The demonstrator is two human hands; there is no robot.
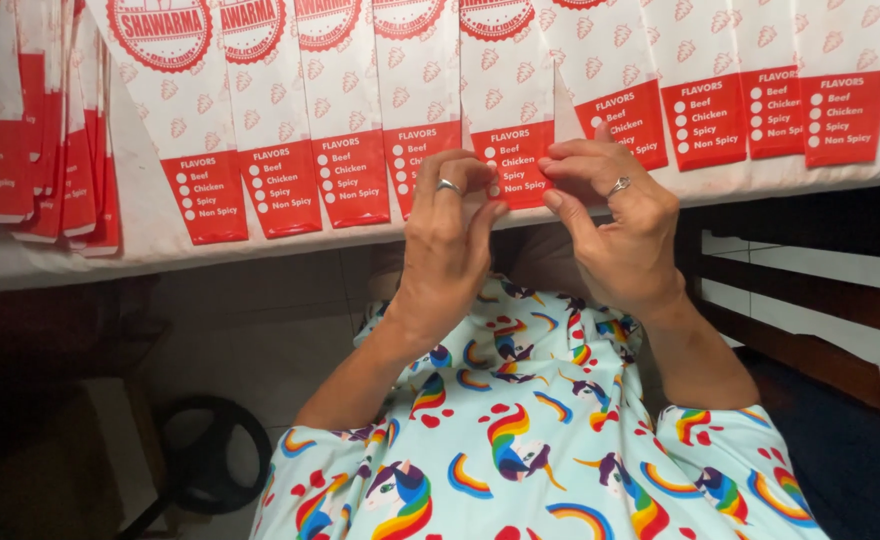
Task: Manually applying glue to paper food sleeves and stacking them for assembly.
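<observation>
At table edge: left hand [447,232], right hand [615,222] pinch paper sleeve [513,150].

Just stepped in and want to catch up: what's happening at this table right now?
A person in a unicorn-patterned top has both hands at the edge of a white table covered with a row of overlapping white-and-red paper sleeves. The left hand and right hand, each wearing a ring, pinch the red lower end of one sleeve in the middle. A thicker stack of the same sleeves lies at the far left.
</observation>
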